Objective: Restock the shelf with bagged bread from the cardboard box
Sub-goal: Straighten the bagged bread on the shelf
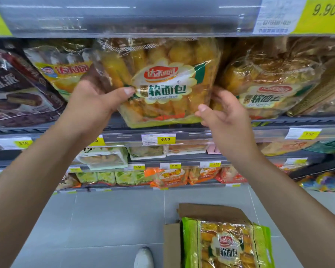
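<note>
A clear bag of soft bread (161,82) with a yellow-green label stands upright at the front of the shelf (182,132), between other bread bags. My left hand (97,95) grips its left edge, thumb across the label. My right hand (222,111) is at its lower right corner, fingers curled behind the bag and thumb just off the front. On the floor at bottom right, the cardboard box (170,246) stands open with another bread bag (226,246) lying on top.
A matching bread bag (267,88) stands right of the held one, a yellow bag (64,68) and dark cake packs (17,93) to the left. Lower shelves carry boxed and bagged snacks. My white shoe (143,257) is on the grey tiled floor beside the box.
</note>
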The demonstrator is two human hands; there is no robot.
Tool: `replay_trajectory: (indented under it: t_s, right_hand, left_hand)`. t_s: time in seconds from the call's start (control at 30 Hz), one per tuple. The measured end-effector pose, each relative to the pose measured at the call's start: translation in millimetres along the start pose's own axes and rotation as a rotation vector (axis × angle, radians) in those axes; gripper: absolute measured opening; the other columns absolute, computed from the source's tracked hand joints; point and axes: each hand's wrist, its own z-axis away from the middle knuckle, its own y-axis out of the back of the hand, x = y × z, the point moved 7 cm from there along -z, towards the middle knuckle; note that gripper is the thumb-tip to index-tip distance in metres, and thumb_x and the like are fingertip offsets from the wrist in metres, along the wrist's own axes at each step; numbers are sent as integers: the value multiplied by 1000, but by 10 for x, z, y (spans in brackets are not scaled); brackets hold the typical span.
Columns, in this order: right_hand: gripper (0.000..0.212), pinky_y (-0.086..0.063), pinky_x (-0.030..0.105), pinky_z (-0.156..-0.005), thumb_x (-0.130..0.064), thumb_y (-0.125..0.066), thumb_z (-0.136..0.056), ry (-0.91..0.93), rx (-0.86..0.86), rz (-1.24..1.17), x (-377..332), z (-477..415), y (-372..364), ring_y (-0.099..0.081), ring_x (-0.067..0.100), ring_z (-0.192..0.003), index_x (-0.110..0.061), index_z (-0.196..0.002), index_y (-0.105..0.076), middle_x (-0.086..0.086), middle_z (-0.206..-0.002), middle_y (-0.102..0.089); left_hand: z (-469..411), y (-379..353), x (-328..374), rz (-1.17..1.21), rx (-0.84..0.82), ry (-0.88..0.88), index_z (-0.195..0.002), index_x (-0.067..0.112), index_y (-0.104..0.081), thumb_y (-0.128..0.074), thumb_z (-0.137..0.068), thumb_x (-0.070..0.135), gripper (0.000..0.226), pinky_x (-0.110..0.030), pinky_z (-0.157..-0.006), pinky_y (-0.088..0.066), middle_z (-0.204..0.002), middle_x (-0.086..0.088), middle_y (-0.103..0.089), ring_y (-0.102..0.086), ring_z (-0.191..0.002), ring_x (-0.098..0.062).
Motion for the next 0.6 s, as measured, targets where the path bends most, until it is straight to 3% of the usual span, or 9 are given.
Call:
replay_trajectory:
  t_s: [0.1,0.13,0.2,0.23,0.27,0.33,0.47,0.6]
  right_hand:
    - [59,-51,10,-56,-33,-58,-98,-19,-55,20,54,-31,-136,-68,-2,-101,-29,-152,-35,-29,-114,-68]
    - [63,-48,7,-57,-34,-59,-98,-39,-60,13,90,-25,-166,-66,-7,-100,-29,-154,-32,-26,-109,-71]
    - [72,-46,1,-78,-34,-61,-97,-80,-68,-7,166,4,-215,-58,-20,-104,-23,-158,-24,-13,-117,-71]
    - [77,-44,5,-93,-35,-62,-96,-93,-75,-6,197,23,-243,-54,-20,-111,-21,-159,-20,-8,-127,-68]
    - [81,-43,17,-106,-37,-63,-95,-100,-84,-5,224,47,-269,-53,-14,-120,-20,-159,-18,-5,-136,-62]
    - [85,-43,38,-113,-40,-65,-90,-116,-101,-19,286,77,-295,-51,-1,-131,-20,-159,-19,-6,-147,-53]
    - [80,-46,41,-111,-35,-64,-93,-149,-113,-28,336,79,-282,-51,2,-132,-25,-158,-20,-11,-149,-50]
    - [83,-48,38,-108,-32,-65,-95,-163,-113,0,323,110,-276,-50,1,-130,-25,-160,-13,-26,-130,-45]
  left_hand:
    - [-80,-24,28,-44,42,-48,-134,3,-50,-71,-83,-1,55,-54,-105,-49,-128,-15,-68,-64,-122,-31]
    - [-88,-28,20,-66,55,-57,-131,5,-51,-72,-83,-1,53,-55,-104,-49,-127,-14,-69,-65,-121,-31]
    - [-77,-48,-11,-145,82,-75,-124,12,-56,-73,-85,2,44,-52,-102,-52,-121,-8,-72,-68,-116,-26]
    - [-58,-57,-31,-189,90,-80,-119,17,-60,-74,-86,5,38,-49,-100,-54,-116,-3,-74,-69,-112,-22]
    - [-40,-73,-50,-224,94,-86,-115,22,-62,-74,-87,8,34,-44,-99,-55,-111,3,-75,-70,-109,-18]
    - [-24,-117,-58,-285,104,-105,-110,28,-65,-75,-88,13,29,-35,-95,-55,-106,8,-75,-70,-106,-13]
    - [-59,-177,-112,-373,150,-105,-115,23,-65,-75,-89,18,29,-25,-88,-55,-104,11,-74,-69,-100,-6]
    - [-2,-151,-264,-424,171,-41,-121,22,-63,-75,-89,25,35,-37,-93,-57,-107,7,-74,-70,-101,-13]
